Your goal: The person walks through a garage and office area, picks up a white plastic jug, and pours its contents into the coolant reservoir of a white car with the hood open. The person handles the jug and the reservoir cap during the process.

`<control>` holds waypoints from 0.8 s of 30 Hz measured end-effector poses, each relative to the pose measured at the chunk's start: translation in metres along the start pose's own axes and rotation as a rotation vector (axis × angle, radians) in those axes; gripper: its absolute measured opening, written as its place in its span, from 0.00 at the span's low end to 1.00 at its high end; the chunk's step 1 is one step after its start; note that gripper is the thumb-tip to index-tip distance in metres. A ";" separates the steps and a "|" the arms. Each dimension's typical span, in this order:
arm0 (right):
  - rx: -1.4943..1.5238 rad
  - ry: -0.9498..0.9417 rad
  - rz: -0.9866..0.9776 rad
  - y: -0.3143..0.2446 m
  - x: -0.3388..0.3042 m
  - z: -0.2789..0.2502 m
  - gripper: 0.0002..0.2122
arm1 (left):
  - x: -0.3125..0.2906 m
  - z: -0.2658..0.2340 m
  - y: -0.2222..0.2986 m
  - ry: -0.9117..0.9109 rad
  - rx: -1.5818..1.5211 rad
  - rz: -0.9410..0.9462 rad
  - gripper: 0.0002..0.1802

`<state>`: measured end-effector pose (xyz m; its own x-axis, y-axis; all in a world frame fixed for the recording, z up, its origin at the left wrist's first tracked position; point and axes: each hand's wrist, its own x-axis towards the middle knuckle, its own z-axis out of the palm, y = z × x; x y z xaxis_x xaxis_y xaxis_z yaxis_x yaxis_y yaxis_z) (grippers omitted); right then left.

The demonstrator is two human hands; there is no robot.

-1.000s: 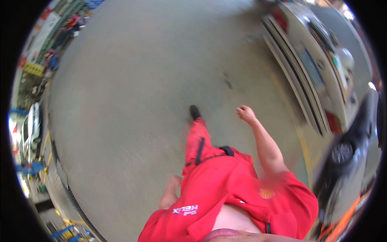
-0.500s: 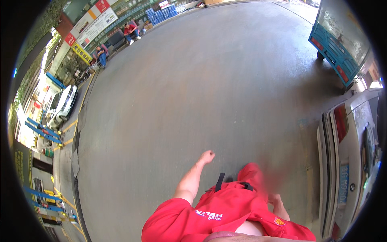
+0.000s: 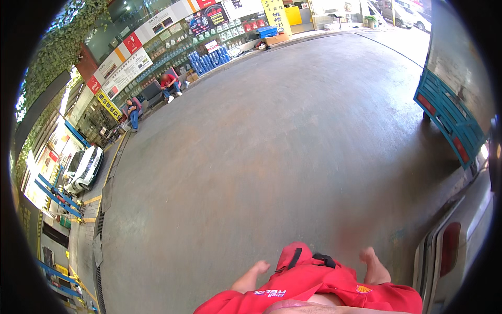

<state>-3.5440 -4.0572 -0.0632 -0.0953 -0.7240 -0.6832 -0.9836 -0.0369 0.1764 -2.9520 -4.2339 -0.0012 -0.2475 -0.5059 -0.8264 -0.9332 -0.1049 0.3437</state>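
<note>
My left hand (image 3: pixel 260 267) hangs in front of my left side, its fingers curled in, with nothing seen in it. My right hand (image 3: pixel 368 255) is at my right side, bent up from the forearm; its fingers are too small and smeared to make out. Neither hand touches anything. Between them is my red work jacket (image 3: pixel 308 275) with black straps (image 3: pixel 324 260) at the waist. Bare grey floor (image 3: pixel 225 199) lies beneath and ahead of both hands.
To the right are a silver car's rear (image 3: pixel 444 256) and, farther off, a blue truck's tail (image 3: pixel 449 112). At the left stand a white car (image 3: pixel 83 167) and blue lift posts (image 3: pixel 60 196). Two people sit by the shopfront (image 3: pixel 157 68), near stacked blue bottles (image 3: pixel 206 62).
The view has tilted up, showing more shopfront. The silver car has slid down toward the lower right. My left hand has drawn back; my right hand has swung forward.
</note>
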 end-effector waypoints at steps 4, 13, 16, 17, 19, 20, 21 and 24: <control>1.319 0.483 0.219 0.068 0.087 -0.217 0.12 | 0.009 0.006 -0.022 -0.111 0.234 0.069 0.25; 1.490 0.236 0.165 0.132 0.219 -0.344 0.11 | 0.200 -0.160 0.124 -0.120 0.203 0.124 0.22; 1.832 -0.088 0.397 0.160 0.231 -0.296 0.12 | 0.281 -0.292 0.235 -0.007 0.227 0.195 0.22; 1.768 -0.154 0.452 0.170 0.233 -0.287 0.11 | 0.301 -0.339 0.279 0.183 0.066 0.145 0.23; 1.735 -0.126 0.658 0.186 0.232 -0.268 0.09 | 0.334 -0.428 0.366 0.398 -0.159 0.241 0.21; 1.787 -0.181 0.753 0.192 0.232 -0.261 0.09 | 0.350 -0.469 0.409 0.419 -0.164 0.258 0.22; 1.860 -0.118 0.821 0.198 0.234 -0.259 0.08 | 0.359 -0.503 0.447 0.461 -0.215 0.325 0.22; 1.948 -0.217 0.863 0.215 0.257 -0.259 0.08 | 0.394 -0.571 0.531 0.495 -0.261 0.401 0.22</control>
<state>-3.7408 -4.4299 -0.0175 -0.3635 -0.0913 -0.9271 0.4544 0.8514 -0.2620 -3.3966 -4.9780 0.1107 -0.3545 -0.8738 -0.3330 -0.6854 0.0005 0.7282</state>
